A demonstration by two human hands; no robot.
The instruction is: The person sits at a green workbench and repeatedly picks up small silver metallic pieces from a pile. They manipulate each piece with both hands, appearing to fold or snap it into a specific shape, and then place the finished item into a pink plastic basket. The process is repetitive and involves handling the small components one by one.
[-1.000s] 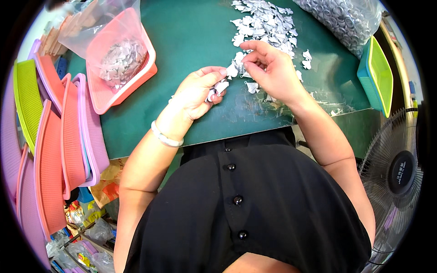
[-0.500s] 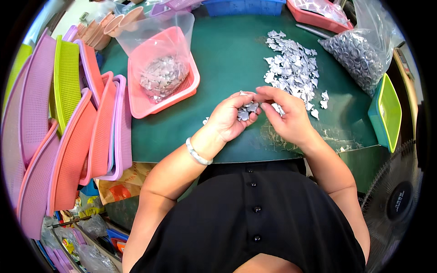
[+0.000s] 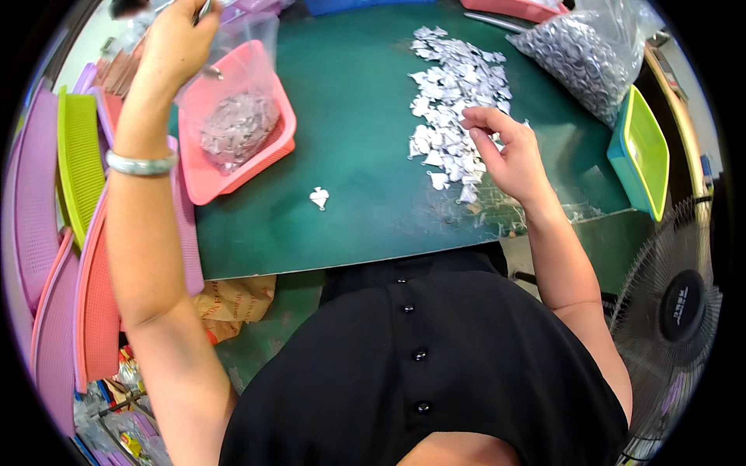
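Observation:
My left hand (image 3: 177,43), with a pale bangle on its wrist, is raised at the upper left with fingers curled. Silver metal pieces (image 3: 205,10) show at its fingertips. A small silver piece (image 3: 211,72) appears just below it, near the mouth of a clear plastic bag (image 3: 239,128) filled with similar pieces. That bag sits in a pink basket (image 3: 203,185). My right hand (image 3: 509,151) hovers at the near right side of a pile of small, pointed silver charms (image 3: 454,101), thumb and fingers apart. One loose charm (image 3: 319,198) lies between the basket and the pile.
Stacked purple, green and coral baskets (image 3: 78,155) crowd the left edge. A bag of silver rings (image 3: 579,58) and a green-blue basket (image 3: 645,155) stand right, with a fan (image 3: 676,311) below. Behind are a blue container (image 3: 365,6) and a pink tray (image 3: 521,8).
My left hand has gone from beside my right hand to above the bag at upper left, carrying silver pieces. My right hand has parted from it and moved to the pile. The view has shifted.

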